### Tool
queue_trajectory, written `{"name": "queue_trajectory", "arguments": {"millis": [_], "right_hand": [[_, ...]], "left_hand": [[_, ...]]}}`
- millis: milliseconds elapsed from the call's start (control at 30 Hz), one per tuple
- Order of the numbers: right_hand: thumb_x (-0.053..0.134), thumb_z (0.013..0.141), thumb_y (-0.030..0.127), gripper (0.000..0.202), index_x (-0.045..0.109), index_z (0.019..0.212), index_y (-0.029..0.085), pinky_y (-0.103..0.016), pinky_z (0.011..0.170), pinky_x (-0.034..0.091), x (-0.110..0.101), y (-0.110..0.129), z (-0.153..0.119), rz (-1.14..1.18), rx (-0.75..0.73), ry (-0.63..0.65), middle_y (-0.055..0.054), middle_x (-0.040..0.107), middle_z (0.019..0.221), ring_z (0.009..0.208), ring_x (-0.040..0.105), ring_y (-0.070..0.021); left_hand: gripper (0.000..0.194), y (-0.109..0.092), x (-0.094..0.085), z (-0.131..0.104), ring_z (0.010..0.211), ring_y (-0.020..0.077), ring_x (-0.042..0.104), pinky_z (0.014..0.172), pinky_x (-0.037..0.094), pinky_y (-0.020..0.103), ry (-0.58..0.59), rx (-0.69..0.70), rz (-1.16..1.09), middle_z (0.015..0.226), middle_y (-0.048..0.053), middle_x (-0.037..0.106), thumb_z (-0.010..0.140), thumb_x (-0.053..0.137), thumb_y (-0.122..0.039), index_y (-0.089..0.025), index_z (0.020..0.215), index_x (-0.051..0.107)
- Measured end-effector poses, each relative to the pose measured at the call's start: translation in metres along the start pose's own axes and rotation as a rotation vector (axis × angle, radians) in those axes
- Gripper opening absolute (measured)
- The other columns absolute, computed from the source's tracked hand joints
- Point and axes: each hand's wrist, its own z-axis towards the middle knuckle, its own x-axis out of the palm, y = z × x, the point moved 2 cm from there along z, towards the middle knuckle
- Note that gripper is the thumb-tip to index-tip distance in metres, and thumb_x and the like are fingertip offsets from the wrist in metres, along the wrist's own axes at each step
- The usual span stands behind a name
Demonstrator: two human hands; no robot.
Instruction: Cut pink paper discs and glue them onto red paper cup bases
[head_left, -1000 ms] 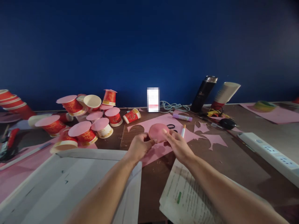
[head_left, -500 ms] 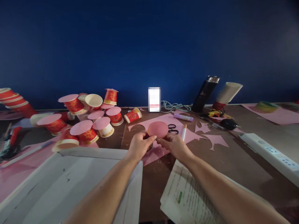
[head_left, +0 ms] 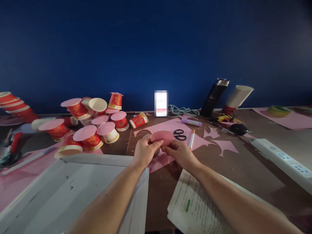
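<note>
Both hands meet over the middle of the desk on a round pink paper disc [head_left: 162,137]. My left hand [head_left: 144,151] pinches its left and near edge, thumb on top. My right hand [head_left: 181,152] grips the near right edge between thumb and fingers. The disc is tilted, and what lies under it is hidden. Below the hands is a pink paper sheet [head_left: 170,125] with rounded cut-outs. Black-handled scissors [head_left: 179,135] rest on it just beyond my right hand, beside a white marker with an orange end [head_left: 192,139].
Red paper cups topped with pink discs [head_left: 89,136] crowd the left. A purple glue stick [head_left: 191,122], paper scraps [head_left: 226,147], a black flask [head_left: 214,97] and a power strip [head_left: 282,159] are on the right. A white board [head_left: 73,188] and papers [head_left: 192,201] lie in front.
The pink disc has tipped flatter and shifted slightly left and down in my fingers. More of the scissors' handles shows beside it. Both hands keep their grip.
</note>
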Motion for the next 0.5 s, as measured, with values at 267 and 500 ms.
{"name": "queue_trajectory", "arguments": {"millis": [267,500], "right_hand": [[0.066,0.077,0.044,0.031,0.07,0.09,0.016,-0.024,0.058,0.037,-0.0015,-0.0029,0.0003,-0.032,-0.015,-0.031,0.001,0.061,0.071,0.063,0.05,-0.0118],[0.068,0.074,0.044,0.029,0.071,0.089,0.018,-0.026,0.061,0.039,0.0,-0.0011,0.0012,0.035,-0.006,-0.025,0.0,0.065,0.076,0.067,0.054,-0.0143]], "left_hand": [[0.024,-0.0016,0.0008,-0.0011,0.069,0.017,0.061,0.062,0.044,0.025,0.014,-0.028,-0.001,0.072,0.001,0.067,0.071,0.069,-0.038,-0.016,0.081,0.071],[0.026,-0.0024,0.0033,-0.0037,0.065,0.0143,0.059,0.06,0.044,0.024,0.038,-0.017,-0.042,0.073,0.0,0.065,0.072,0.07,-0.039,-0.017,0.085,0.069]]}}
